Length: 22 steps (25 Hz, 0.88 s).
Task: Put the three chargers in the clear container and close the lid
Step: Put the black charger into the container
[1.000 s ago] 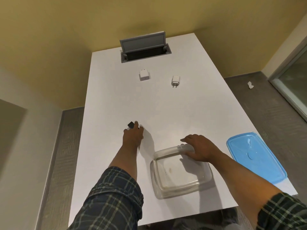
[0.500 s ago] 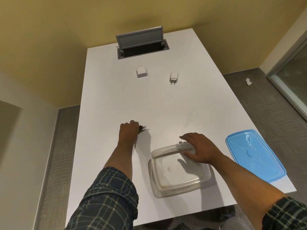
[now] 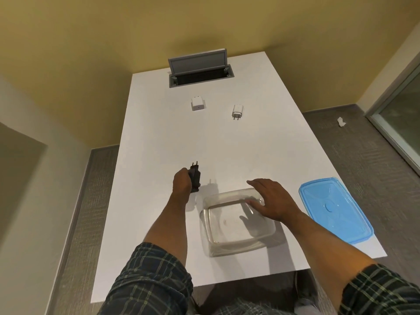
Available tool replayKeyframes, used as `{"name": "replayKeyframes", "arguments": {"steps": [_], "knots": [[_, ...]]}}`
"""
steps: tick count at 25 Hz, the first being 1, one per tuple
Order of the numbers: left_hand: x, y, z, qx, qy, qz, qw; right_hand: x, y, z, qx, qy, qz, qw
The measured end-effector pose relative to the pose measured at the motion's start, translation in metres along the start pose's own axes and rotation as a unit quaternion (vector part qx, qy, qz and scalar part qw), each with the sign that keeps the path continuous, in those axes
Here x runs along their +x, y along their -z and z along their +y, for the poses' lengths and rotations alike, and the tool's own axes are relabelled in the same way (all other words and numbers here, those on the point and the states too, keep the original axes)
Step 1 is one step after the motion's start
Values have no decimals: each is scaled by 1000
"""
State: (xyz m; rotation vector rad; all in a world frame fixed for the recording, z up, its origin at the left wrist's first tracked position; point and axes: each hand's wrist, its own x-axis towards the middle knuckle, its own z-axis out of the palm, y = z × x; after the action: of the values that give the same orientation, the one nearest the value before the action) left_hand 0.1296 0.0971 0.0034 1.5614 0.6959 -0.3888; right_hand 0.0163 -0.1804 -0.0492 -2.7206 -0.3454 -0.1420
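Head view shows the left hand (image 3: 181,182) raised above the white table (image 3: 159,144), fingers wrapped around a black plug charger (image 3: 195,177) with its prongs pointing away. Right hand (image 3: 270,200) lies spread on the far rim of the clear rectangular plastic container (image 3: 236,226), whose walls are hard to trace.

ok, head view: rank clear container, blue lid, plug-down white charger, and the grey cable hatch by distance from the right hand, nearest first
1. clear container: the right hand rests on its far rim.
2. blue lid: flat on the table, just right of that hand.
3. white charger: farther up the table, prongs toward the camera.
4. grey cable hatch: at the far end, flap raised.
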Motion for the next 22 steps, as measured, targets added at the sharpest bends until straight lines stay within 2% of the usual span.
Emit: {"name": "replayKeyframes", "arguments": {"steps": [3,5,7,9,12,15,17,22], "knots": [[-23,-2,-11,71,-40,-41,996,-10,2,-1,-18,-21,-7,1000],[-38,-5,-23,182,-109,-71,975,-17,4,-1,-28,-38,-8,999],[-50,-8,-36,277,-163,-69,944,-23,5,-2,-43,-42,-11,998],[-60,-11,-48,385,-199,-60,899,-28,5,-3,-53,-46,-10,998],[-74,-18,-59,532,-240,-35,811,-32,7,-6,-69,-75,-21,995],[-80,-28,-71,629,-282,-17,724,-33,8,-8,-86,-100,-53,990],[-81,-34,-78,652,-270,-37,708,-33,7,-10,-91,-116,-81,986],[-78,-43,-92,668,-226,-80,704,-32,6,-14,-72,-159,-123,977]]}}
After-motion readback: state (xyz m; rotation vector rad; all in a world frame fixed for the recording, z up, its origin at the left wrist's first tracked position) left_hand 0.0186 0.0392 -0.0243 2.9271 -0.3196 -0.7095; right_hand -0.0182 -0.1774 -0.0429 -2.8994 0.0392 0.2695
